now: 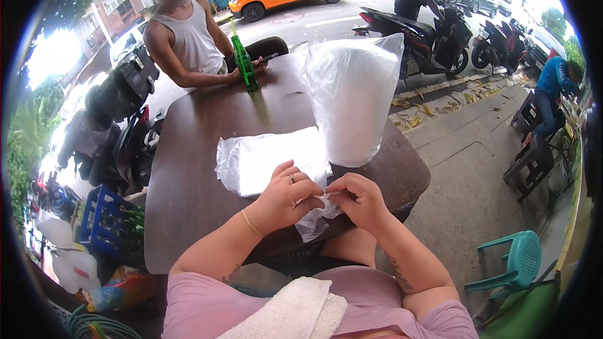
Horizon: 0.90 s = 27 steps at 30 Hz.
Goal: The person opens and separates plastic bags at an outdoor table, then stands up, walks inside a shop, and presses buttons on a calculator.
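My left hand (284, 194), with a ring and a yellow wristband, pinches a thin translucent plastic bag (313, 227) between thumb and fingers. Opposite it, my right hand (362, 201) pinches the same plastic, and the fingertips of both hands nearly meet. The bag hangs down toward the table's near edge. Just beyond my hands, a flat bundle of white plastic bags (271, 160) lies on the dark wooden table (198, 160). To its right stands a tall, bulging translucent plastic bag (351, 103) with whitish contents that I cannot make out.
Across the table sits a person (188, 42) holding a phone (268, 58), by a green glass bottle (243, 63) with a straw. A blue crate (101, 219) stands at left, a green plastic stool (513, 261) at right. Motorcycles (414, 37) line the street.
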Each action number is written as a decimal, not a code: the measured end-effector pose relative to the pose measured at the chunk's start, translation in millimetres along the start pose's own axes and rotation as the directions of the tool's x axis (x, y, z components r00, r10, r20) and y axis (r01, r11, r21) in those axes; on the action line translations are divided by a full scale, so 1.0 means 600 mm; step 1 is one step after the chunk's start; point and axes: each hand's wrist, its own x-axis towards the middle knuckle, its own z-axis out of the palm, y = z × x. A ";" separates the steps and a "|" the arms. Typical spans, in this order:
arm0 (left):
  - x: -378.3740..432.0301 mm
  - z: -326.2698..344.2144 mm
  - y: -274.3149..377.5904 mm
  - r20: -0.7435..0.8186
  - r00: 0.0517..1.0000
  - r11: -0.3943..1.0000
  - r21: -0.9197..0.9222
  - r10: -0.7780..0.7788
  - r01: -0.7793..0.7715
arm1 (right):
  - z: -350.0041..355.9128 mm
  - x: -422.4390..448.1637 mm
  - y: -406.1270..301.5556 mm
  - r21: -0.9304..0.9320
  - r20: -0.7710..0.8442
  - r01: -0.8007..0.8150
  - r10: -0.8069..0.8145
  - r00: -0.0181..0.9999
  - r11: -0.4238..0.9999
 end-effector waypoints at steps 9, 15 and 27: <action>0.003 0.006 -0.007 -0.076 0.997 0.999 -0.051 -0.002 -0.002 | -0.005 -0.003 0.016 0.042 0.074 0.062 -0.065 0.995 0.997; 0.004 0.008 -0.009 -0.178 0.984 0.996 -0.084 0.024 -0.039 | 0.000 -0.002 0.001 0.169 0.123 -0.120 0.100 0.987 0.978; 0.011 -0.007 0.009 -0.062 0.997 0.985 -0.164 0.042 -0.051 | -0.030 0.006 0.010 0.467 0.218 -0.174 0.077 0.973 0.867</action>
